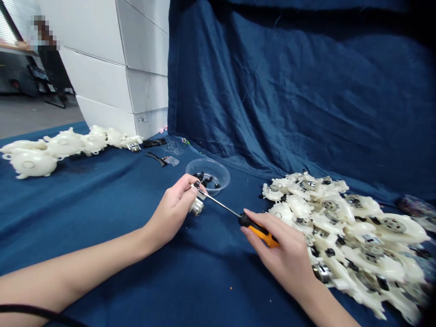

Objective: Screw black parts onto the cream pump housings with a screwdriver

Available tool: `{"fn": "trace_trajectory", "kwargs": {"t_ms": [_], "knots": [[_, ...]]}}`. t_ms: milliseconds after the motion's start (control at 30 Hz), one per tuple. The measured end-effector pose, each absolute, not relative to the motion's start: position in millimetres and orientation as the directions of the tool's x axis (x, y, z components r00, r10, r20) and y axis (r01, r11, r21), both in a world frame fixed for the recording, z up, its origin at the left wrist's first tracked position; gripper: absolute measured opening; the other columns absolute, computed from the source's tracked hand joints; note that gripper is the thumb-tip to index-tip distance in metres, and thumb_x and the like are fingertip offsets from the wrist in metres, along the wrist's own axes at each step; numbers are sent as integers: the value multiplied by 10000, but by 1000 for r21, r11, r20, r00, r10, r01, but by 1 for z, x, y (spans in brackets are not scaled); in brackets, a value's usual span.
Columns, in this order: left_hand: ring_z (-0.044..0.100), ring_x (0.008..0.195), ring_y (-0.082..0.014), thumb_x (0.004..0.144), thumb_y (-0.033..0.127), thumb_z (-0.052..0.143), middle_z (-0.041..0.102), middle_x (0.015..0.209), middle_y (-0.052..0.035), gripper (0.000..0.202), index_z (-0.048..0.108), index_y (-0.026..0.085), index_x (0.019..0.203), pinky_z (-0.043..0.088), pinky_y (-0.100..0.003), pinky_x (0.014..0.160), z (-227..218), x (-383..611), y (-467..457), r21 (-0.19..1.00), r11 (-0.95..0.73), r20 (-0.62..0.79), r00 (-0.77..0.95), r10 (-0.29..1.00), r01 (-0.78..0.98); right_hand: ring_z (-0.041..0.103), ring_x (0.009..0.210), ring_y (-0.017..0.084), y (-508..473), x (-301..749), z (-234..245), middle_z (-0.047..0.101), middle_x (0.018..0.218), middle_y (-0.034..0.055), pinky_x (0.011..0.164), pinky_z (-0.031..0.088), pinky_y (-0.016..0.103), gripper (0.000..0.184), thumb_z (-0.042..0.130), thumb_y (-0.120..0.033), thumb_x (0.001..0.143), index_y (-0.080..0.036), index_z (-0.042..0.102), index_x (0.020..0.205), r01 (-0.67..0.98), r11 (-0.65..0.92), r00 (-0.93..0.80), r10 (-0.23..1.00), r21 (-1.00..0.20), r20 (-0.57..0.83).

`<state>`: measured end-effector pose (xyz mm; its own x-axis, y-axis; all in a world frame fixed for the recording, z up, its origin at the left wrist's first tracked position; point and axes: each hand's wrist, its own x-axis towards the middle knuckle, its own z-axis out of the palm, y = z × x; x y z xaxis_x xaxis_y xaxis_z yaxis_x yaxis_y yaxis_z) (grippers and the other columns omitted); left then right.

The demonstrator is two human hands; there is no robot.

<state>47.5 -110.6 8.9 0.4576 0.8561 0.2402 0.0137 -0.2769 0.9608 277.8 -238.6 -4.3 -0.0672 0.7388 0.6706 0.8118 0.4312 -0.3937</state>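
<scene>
My left hand (pixel 175 206) is closed around a small silver cylindrical motor (pixel 196 206), held just above the blue cloth. My right hand (pixel 281 252) grips the orange and black handle of a screwdriver (pixel 254 227). Its metal shaft runs up and left, and the tip meets the motor at my left fingers. A clear plastic bowl (pixel 218 170) with small black parts sits just behind the left hand.
A big heap of white plastic housings with motors (pixel 344 227) lies at the right. A row of white housings (pixel 57 147) lies at the far left. Stacked white boxes (pixel 119 63) stand behind, beside a hanging blue cloth (pixel 289 81). Small black pieces (pixel 155 156) lie near the boxes.
</scene>
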Motion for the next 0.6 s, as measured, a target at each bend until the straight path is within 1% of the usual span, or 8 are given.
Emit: {"fn": "trace_trajectory", "kwargs": {"t_ms": [33,100,233,300,400,500,567,600], "knots": [[551,791,-104,1015,432,501,648,946,8,248,603,207,1037,429,-256,719,10,47,-111,961,-275,226,470,853,38,733,891,159,-238,279,-5,766,1045,50,840,581,269,369,724,-129,918,-219,687,1274,825,451,-93,701,-340,707],[543,759,-90,990,425,566,644,974,17,244,574,228,1133,431,-242,701,11,47,-114,960,-273,208,499,841,61,732,903,155,-237,283,-5,769,1058,50,859,574,264,408,732,-101,907,-216,686,1295,836,464,-116,671,-292,733],[584,785,-86,991,440,577,654,1117,3,395,472,286,1339,465,-235,721,13,46,-118,956,-292,241,535,810,12,728,891,153,-236,289,-2,770,1051,47,840,571,261,411,726,-112,915,-217,682,1309,833,473,-133,676,-288,725],[585,774,-87,995,450,569,662,1121,-1,410,463,295,1360,465,-237,713,13,45,-118,946,-323,256,543,800,31,728,864,146,-236,290,-1,773,1031,31,809,573,251,369,712,-155,936,-238,686,1294,825,453,-117,723,-338,681],[579,761,-98,1001,455,552,678,1100,-4,390,485,296,1351,458,-250,710,13,43,-116,917,-386,268,562,783,100,744,879,152,-236,291,0,779,1008,4,792,588,245,280,713,-269,950,-288,707,1229,803,332,-17,843,-495,538],[572,764,-107,1011,457,524,678,1040,6,352,522,293,1322,447,-258,726,13,42,-114,887,-431,270,566,779,169,748,842,177,-236,290,0,774,985,11,750,607,270,295,799,-345,871,-273,712,1143,782,204,84,901,-589,425],[556,747,-105,1014,461,512,668,987,16,329,543,283,1289,433,-252,716,13,43,-114,878,-431,256,557,790,208,735,783,174,-235,290,-1,770,963,20,715,603,280,268,821,-325,851,-247,708,1082,790,234,79,878,-567,472],[548,734,-103,1015,463,509,660,957,21,326,546,278,1279,428,-249,707,14,43,-115,879,-422,241,556,796,223,732,782,172,-235,289,-1,771,965,27,726,600,287,240,809,-293,866,-238,708,1076,807,283,48,844,-518,535]]}}
